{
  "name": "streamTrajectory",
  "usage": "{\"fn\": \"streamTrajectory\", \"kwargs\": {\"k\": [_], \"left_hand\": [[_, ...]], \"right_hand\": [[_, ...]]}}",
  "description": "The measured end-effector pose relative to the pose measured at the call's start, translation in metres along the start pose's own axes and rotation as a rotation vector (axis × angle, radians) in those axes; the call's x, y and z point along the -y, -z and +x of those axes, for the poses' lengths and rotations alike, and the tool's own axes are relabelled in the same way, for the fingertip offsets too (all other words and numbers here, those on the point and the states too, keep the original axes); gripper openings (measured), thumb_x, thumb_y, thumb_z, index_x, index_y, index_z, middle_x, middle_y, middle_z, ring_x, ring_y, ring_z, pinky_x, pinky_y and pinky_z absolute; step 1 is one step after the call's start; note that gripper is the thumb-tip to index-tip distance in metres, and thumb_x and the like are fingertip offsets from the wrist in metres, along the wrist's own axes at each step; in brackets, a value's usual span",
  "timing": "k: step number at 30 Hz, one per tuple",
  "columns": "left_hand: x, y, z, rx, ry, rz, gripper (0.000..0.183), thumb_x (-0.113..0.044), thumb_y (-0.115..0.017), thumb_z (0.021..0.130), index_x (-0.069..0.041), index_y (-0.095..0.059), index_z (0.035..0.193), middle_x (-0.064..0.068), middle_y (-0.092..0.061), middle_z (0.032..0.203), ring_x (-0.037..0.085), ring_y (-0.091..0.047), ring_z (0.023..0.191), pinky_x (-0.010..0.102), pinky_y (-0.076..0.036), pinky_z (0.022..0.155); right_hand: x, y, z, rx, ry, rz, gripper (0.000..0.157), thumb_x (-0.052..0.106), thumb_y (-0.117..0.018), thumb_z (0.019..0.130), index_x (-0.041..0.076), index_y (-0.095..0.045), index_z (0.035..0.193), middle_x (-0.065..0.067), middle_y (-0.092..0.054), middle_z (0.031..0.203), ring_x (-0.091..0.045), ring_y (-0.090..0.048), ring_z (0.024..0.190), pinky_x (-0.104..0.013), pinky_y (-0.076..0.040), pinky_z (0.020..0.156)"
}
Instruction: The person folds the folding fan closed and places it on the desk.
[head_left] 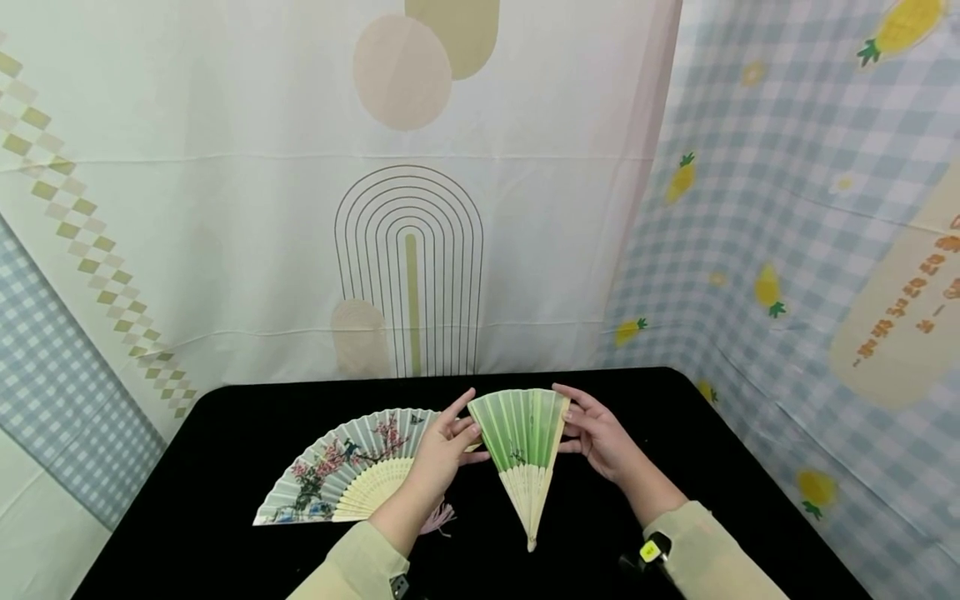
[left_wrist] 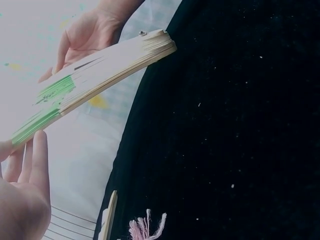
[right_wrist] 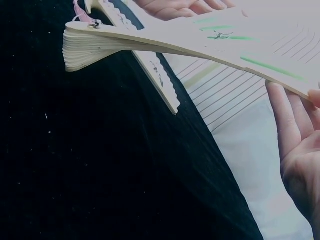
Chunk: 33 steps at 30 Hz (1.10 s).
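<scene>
A green folding fan (head_left: 525, 433), partly spread with its pivot end toward me, is held between both hands in the head view. My left hand (head_left: 438, 454) pinches its left outer rib near the top edge. On the opposite side my right hand (head_left: 603, 437) pinches the right outer rib. The left wrist view shows the same green fan (left_wrist: 100, 75) from the side, its ribs stacked at the pivot. Behind my left forearm lies a wide-open white folding fan (head_left: 330, 475) with painted pink blossoms; the forearm hides part of it.
The fans are over a black-covered table (head_left: 600, 533). A pink tassel (head_left: 438, 518) from the white fan lies beside my left forearm. A patterned white curtain (head_left: 247, 250) hangs behind the table, and a checked pineapple curtain (head_left: 757, 208) hangs at the right.
</scene>
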<state>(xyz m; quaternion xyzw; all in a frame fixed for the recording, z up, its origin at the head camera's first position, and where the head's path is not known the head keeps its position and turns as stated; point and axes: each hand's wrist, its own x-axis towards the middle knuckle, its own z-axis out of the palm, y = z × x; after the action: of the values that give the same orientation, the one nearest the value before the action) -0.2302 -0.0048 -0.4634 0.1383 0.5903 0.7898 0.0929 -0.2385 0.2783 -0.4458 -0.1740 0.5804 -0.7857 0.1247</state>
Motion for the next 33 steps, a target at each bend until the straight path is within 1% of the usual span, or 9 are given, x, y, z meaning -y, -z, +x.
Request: {"fn": "streamTrajectory", "kwargs": {"k": [5, 7, 12, 15, 19, 24, 26, 31, 33], "left_hand": [[0.001, 0.001, 0.0, 0.006, 0.0, 0.004, 0.06, -0.005, -0.055, 0.101, -0.022, -0.035, 0.155, 0.016, -0.063, 0.124, 0.023, -0.066, 0.1, 0.043, -0.059, 0.083], [0.0, 0.001, 0.0, 0.005, 0.0, 0.006, 0.06, -0.005, -0.056, 0.101, -0.022, -0.036, 0.155, 0.016, -0.062, 0.125, 0.024, -0.066, 0.101, 0.042, -0.059, 0.083], [-0.001, 0.0, -0.001, -0.006, 0.006, 0.016, 0.059, -0.006, -0.056, 0.101, -0.022, -0.037, 0.155, 0.018, -0.061, 0.127, 0.022, -0.066, 0.1, 0.041, -0.06, 0.083], [-0.002, 0.001, 0.0, -0.007, 0.007, 0.012, 0.059, -0.006, -0.057, 0.101, -0.022, -0.037, 0.155, 0.016, -0.062, 0.125, 0.02, -0.066, 0.098, 0.041, -0.06, 0.082], [-0.002, 0.001, 0.0, 0.008, -0.012, 0.0, 0.06, -0.005, -0.056, 0.101, -0.019, -0.036, 0.155, 0.016, -0.063, 0.124, 0.019, -0.067, 0.097, 0.042, -0.06, 0.082], [-0.004, 0.0, -0.001, 0.011, -0.007, 0.002, 0.06, -0.004, -0.056, 0.101, -0.019, -0.036, 0.155, 0.016, -0.063, 0.124, 0.019, -0.067, 0.096, 0.041, -0.06, 0.081], [-0.004, 0.0, -0.001, 0.018, -0.013, 0.011, 0.06, -0.004, -0.055, 0.101, -0.017, -0.035, 0.156, 0.018, -0.062, 0.125, 0.019, -0.067, 0.096, 0.041, -0.06, 0.081], [-0.004, 0.0, 0.0, 0.028, -0.016, 0.017, 0.059, -0.004, -0.055, 0.101, -0.016, -0.034, 0.156, 0.019, -0.062, 0.127, 0.019, -0.067, 0.096, 0.041, -0.06, 0.08], [-0.004, 0.0, 0.0, 0.027, -0.008, 0.017, 0.059, -0.004, -0.055, 0.101, -0.019, -0.036, 0.155, 0.018, -0.062, 0.126, 0.018, -0.067, 0.095, 0.04, -0.06, 0.08]], "right_hand": [[-0.001, -0.001, 0.002, 0.018, 0.003, 0.008, 0.054, 0.007, -0.043, 0.107, 0.005, -0.023, 0.157, -0.002, -0.067, 0.125, -0.022, -0.07, 0.101, -0.038, -0.061, 0.075], [-0.001, -0.002, 0.002, 0.026, 0.002, 0.014, 0.055, 0.006, -0.042, 0.107, 0.003, -0.021, 0.157, -0.003, -0.067, 0.125, -0.022, -0.07, 0.101, -0.037, -0.061, 0.075], [0.0, -0.005, 0.002, 0.013, -0.01, 0.018, 0.049, 0.007, -0.044, 0.106, 0.012, -0.034, 0.154, -0.003, -0.067, 0.125, -0.023, -0.07, 0.101, -0.037, -0.061, 0.074], [0.0, -0.007, 0.002, 0.011, -0.011, 0.011, 0.048, 0.008, -0.045, 0.106, 0.014, -0.038, 0.153, -0.003, -0.067, 0.124, -0.023, -0.07, 0.1, -0.037, -0.061, 0.074], [0.001, -0.008, 0.003, 0.024, -0.01, 0.009, 0.05, 0.008, -0.046, 0.106, 0.011, -0.034, 0.154, -0.003, -0.067, 0.124, -0.022, -0.07, 0.099, -0.037, -0.061, 0.074], [0.003, -0.009, 0.002, 0.041, -0.01, 0.024, 0.044, 0.007, -0.045, 0.106, 0.018, -0.044, 0.149, -0.003, -0.067, 0.123, -0.022, -0.07, 0.099, -0.036, -0.061, 0.074], [0.003, -0.01, 0.002, 0.053, -0.009, 0.039, 0.043, 0.007, -0.044, 0.106, 0.019, -0.045, 0.148, -0.004, -0.067, 0.123, -0.022, -0.07, 0.099, -0.037, -0.061, 0.074], [0.003, -0.011, 0.002, 0.082, -0.013, 0.067, 0.044, 0.007, -0.042, 0.107, 0.017, -0.043, 0.15, -0.005, -0.067, 0.123, -0.022, -0.07, 0.1, -0.037, -0.061, 0.076], [0.003, -0.012, 0.002, 0.084, -0.016, 0.067, 0.045, 0.007, -0.042, 0.107, 0.015, -0.04, 0.151, -0.005, -0.067, 0.122, -0.022, -0.07, 0.1, -0.037, -0.061, 0.076]]}}
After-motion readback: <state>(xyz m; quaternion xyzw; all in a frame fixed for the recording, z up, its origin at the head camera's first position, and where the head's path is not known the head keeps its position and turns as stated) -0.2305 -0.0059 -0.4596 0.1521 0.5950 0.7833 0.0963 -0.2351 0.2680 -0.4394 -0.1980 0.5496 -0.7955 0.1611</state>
